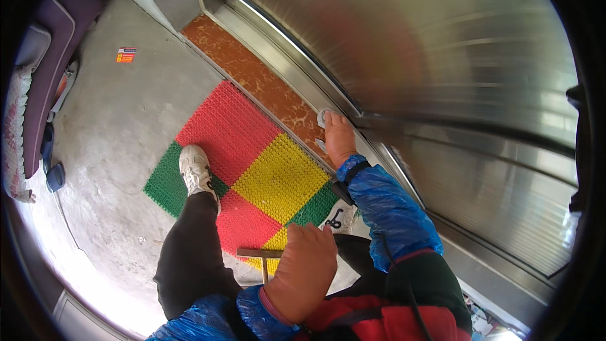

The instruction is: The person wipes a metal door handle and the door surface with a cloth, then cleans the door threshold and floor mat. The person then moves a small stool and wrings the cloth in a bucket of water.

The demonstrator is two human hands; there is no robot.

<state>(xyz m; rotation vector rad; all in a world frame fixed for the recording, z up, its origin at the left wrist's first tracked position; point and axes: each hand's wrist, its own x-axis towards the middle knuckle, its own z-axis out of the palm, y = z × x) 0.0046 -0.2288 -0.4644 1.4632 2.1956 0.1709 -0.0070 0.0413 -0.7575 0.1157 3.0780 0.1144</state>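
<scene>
My right hand is stretched out to the lower metal door frame, its fingers resting on a small whitish wad that looks like cloth or paper. Another pale scrap shows beside the wrist. The wad lies where the frame meets a red-brown marbled sill. Low in the view, my left hand has its fingers curled, and its palm side is hidden. Close to it, a T-shaped brown bar runs partly behind the hand. Whether the hand touches it, I cannot tell.
A large shiny door panel rises at the right. Below me lies a red, yellow and green woven mat, with my white shoe on it. A red-yellow card, dark slippers and purple furniture are at the left.
</scene>
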